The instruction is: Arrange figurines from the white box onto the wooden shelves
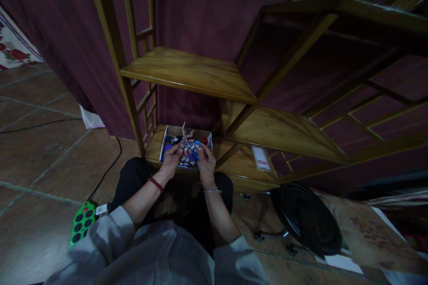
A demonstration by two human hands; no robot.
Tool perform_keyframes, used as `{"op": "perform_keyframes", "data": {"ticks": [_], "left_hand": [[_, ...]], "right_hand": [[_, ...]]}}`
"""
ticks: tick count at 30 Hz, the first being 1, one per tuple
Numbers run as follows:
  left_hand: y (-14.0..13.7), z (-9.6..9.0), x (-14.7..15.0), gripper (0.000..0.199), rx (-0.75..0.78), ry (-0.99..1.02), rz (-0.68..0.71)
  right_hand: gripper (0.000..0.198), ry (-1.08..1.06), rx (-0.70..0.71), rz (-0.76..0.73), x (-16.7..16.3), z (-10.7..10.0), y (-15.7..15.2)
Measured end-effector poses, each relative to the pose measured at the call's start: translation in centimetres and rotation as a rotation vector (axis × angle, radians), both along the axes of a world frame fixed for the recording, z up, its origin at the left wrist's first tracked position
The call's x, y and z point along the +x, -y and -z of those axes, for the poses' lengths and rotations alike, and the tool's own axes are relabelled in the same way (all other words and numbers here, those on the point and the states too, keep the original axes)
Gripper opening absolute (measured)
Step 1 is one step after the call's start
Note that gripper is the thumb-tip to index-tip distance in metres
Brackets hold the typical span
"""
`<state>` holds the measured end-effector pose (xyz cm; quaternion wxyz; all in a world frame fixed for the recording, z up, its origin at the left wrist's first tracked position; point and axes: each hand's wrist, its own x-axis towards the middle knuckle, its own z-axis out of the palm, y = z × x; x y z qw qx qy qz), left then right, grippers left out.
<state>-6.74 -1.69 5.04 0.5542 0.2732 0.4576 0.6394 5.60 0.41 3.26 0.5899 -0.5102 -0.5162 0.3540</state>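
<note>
A shallow white-walled box [202,134] stands on the low wooden shelf, filled with small blue, dark and red pieces. Above it both my hands meet at a small shiny cluster [190,146] of clear and blue bits, whose kind I cannot make out. A pale, branching piece [185,132] sticks up beside the cluster. My left hand [171,158], below a red braided bracelet, pinches the cluster's left side. My right hand [207,160], with a silver bangle at the wrist, has its fingers closed at the right side, by a light-blue bit. The fingertips are partly hidden.
A wooden shelf board [190,71] juts out above the box, and slanted frame bars rise to the right. A blurred white packet [261,158] lies on the lower shelf. A black wheeled stool [306,218] stands right; a green power strip [82,222] with a cable lies left.
</note>
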Motion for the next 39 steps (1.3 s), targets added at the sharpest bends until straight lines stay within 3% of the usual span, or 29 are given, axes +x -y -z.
{"op": "perform_keyframes", "data": {"ticks": [7, 14, 24, 39], "left_hand": [[-0.2, 1.1, -0.1, 0.029, 0.088, -0.175, 0.068], [-0.5, 2.0, -0.8, 0.034, 0.161, -0.366, 0.033], [-0.3, 1.8, -1.3, 0.028, 0.181, -0.385, -0.027], [0.3, 1.3, -1.9, 0.027, 0.257, -0.560, 0.026]], "right_hand": [[0.039, -0.154, -0.058, -0.095, -1.0, -2.4, -0.7], [0.035, -0.362, -0.174, -0.193, -1.3, -3.5, -0.7], [0.032, -0.319, -0.175, -0.167, -1.2, -3.8, -0.8], [0.022, -0.193, -0.186, -0.108, -0.8, -3.7, -1.6]]}}
